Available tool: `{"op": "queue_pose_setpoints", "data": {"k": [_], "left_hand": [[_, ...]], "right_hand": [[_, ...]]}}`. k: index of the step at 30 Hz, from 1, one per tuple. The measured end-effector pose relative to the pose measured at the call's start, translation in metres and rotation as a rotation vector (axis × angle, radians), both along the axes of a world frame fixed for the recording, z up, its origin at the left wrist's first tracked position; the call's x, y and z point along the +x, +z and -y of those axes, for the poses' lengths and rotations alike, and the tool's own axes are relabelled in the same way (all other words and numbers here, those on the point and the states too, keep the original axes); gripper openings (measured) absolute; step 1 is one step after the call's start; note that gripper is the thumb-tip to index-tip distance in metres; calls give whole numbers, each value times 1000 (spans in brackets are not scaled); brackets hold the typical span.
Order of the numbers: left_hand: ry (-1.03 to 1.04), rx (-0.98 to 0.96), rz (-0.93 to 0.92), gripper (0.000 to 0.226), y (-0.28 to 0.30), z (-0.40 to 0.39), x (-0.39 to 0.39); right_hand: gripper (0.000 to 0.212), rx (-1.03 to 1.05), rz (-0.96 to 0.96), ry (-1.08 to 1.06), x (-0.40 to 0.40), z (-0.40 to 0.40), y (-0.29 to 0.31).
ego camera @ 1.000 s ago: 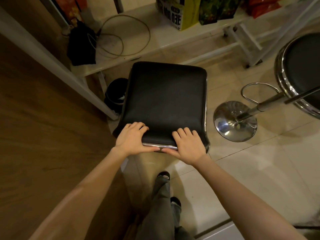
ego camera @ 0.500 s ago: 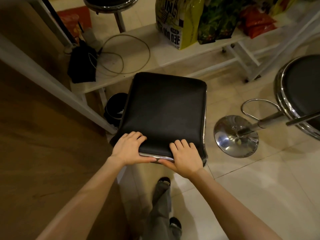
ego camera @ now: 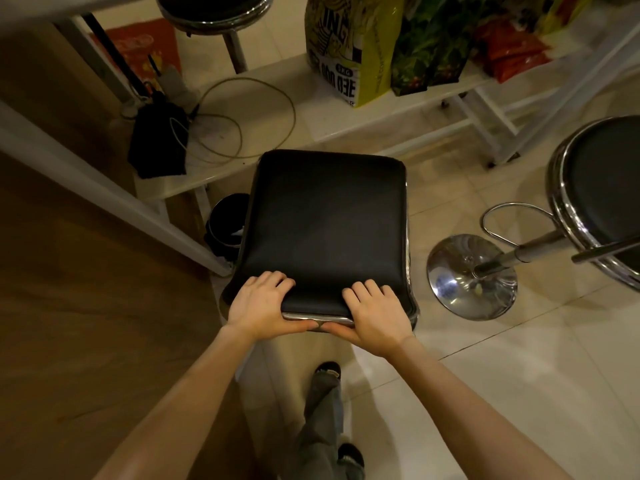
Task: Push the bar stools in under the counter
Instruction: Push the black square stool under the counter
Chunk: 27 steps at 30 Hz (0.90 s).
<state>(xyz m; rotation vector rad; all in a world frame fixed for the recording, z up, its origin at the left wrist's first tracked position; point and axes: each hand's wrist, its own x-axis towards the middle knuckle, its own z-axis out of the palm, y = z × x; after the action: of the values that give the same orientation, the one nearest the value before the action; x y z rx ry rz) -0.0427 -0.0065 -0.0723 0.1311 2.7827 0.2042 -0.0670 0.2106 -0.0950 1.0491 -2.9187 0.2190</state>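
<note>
A square black bar stool [ego camera: 325, 223] with a chrome rim stands in front of me, beside the wooden counter [ego camera: 79, 306] on my left. My left hand [ego camera: 258, 304] grips the seat's near edge at the left, fingers on top and thumb under the rim. My right hand [ego camera: 375, 315] grips the same edge at the right in the same way. A round black stool [ego camera: 602, 199] with a chrome base [ego camera: 471, 275] stands at the right, tilted in the wide view. A third round stool [ego camera: 214, 8] shows at the top.
A low white shelf [ego camera: 277, 109] ahead holds a coiled cable, a black pouch [ego camera: 159, 140] and several bags [ego camera: 353, 46]. A small black bin [ego camera: 225, 223] sits under it, left of the square stool. The white counter frame [ego camera: 104, 195] runs diagonally. Tiled floor lies to the right.
The view has tilted up, showing more shelf and the far stool. The square stool has slid slightly forward along the counter frame. Both hands keep their grip on its near edge.
</note>
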Motion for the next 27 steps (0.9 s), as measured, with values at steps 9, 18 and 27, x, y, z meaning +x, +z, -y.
{"op": "queue_pose_setpoints", "data": {"k": [9, 18, 27], "left_hand": [[113, -36, -17, 110, -3, -45, -2], [183, -13, -14, 89, -5, -74, -14], [210, 29, -125, 90, -14, -90, -21]], "right_hand": [[68, 84, -27, 184, -43, -38, 3], [79, 156, 9, 300, -83, -57, 4], [82, 245, 51, 366, -108, -68, 7]]}}
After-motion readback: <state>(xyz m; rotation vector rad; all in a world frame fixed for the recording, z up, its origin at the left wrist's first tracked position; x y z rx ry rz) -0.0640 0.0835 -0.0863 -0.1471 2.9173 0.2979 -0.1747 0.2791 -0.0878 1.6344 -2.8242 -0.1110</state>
